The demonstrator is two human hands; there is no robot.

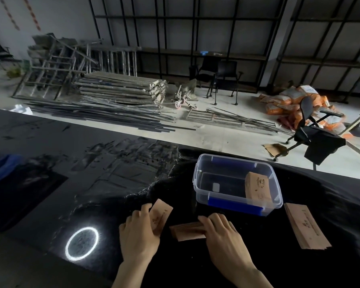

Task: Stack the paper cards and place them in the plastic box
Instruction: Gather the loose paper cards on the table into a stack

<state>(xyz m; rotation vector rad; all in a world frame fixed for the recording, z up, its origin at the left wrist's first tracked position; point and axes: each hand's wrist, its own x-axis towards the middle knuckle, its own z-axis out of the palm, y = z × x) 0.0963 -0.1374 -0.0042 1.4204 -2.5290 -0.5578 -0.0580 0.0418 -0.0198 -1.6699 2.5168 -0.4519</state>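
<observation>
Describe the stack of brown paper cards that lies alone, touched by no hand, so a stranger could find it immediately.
Start at the clear plastic box with blue latches on the black table. Just right of its near corner lies a long fanned stack of brown paper cards, pointing diagonally toward the viewer. Unlike the other card groups, no hand touches it and it lies outside the box.

My left hand (pixel 138 235) is covering the near part of the brown card (pixel 161 215) it is holding, and my right hand (pixel 222 233) is hiding the right end of the low card stack (pixel 187 231), so I cannot count it. Both my forearms are running off the bottom edge. The print on the cards in the clear plastic box (pixel 237 201) is staying too small to read. The glossy dark surface (pixel 50 183) is glaring, blurring its detail.
</observation>
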